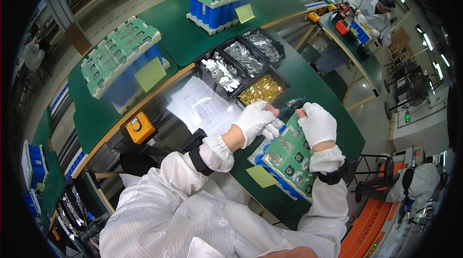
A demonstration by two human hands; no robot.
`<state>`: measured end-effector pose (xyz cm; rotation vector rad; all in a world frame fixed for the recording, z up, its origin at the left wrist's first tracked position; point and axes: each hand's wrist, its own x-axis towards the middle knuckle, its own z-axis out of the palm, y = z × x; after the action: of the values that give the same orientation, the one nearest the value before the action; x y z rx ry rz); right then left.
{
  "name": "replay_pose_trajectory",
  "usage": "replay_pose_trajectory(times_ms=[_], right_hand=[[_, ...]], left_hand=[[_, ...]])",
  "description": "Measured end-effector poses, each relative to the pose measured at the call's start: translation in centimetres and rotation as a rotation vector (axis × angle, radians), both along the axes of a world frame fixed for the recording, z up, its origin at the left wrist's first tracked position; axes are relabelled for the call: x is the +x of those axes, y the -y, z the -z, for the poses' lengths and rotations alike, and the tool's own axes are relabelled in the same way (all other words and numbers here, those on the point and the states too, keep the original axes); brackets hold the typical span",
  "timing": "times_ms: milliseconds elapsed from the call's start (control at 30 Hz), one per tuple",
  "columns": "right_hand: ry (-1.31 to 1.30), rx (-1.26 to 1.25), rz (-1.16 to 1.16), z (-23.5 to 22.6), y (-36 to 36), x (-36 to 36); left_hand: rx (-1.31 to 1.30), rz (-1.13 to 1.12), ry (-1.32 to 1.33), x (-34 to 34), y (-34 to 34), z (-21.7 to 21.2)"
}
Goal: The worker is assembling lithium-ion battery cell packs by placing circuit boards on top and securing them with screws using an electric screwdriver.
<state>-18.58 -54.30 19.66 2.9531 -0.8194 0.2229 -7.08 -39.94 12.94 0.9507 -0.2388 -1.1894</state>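
Note:
Both my hands wear white gloves with some bare fingertips. My left hand is closed in a pinch above the far left corner of a battery pack with a green top plate and blue cells. What its fingers hold is too small to make out. My right hand is curled over the pack's far right edge, thumb toward the left hand; whatever it grips is hidden. Just beyond the hands lies a dark teal power screwdriver. Round metal spots show in several holes of the plate. A yellow note sticks out at the pack's near left side.
Black bins of silver metal strips and a bin of brass-coloured screws stand beyond the hands. Printed sheets lie to the left, near an orange button box. Two more battery packs stand on the green line. A co-worker is far right.

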Motion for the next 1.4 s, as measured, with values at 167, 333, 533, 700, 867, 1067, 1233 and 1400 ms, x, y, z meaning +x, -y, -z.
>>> replay_pose_trajectory(times_ms=[167, 333, 533, 700, 867, 1067, 1233, 1400], right_hand=[[-0.110, 0.054, 0.054, -0.4, 0.1, 0.3], [0.326, 0.575, -0.329, -0.7, -0.4, -1.3], [0.337, 0.858, -0.282, -1.2, -1.1, -1.1], [0.326, 0.726, -0.296, -1.8, -1.6, -1.4], [0.213, 0.257, -0.431, -2.2, -1.0, -1.9], [0.125, 0.075, -0.462, -1.1, -0.8, -1.6], [0.038, -0.038, -0.495, -1.1, -0.8, -1.7], [-0.024, -0.122, -0.507, -1.3, -0.8, -2.0]], left_hand=[[-0.065, 0.130, 0.077, 0.2, -0.2, 0.5], [-0.307, 0.213, 0.041, -0.6, -0.5, -1.1], [-0.431, 0.230, 0.050, -1.0, 0.7, -0.1], [-0.352, 0.235, 0.095, -0.7, 0.7, 0.4], [-0.057, 0.161, 0.165, 0.1, 0.2, -0.3], [0.010, 0.068, 0.223, 0.7, -0.4, 0.1], [-0.019, 0.051, 0.243, 1.0, -0.6, 0.7], [-0.008, 0.033, 0.254, 1.3, -0.9, 0.4]])
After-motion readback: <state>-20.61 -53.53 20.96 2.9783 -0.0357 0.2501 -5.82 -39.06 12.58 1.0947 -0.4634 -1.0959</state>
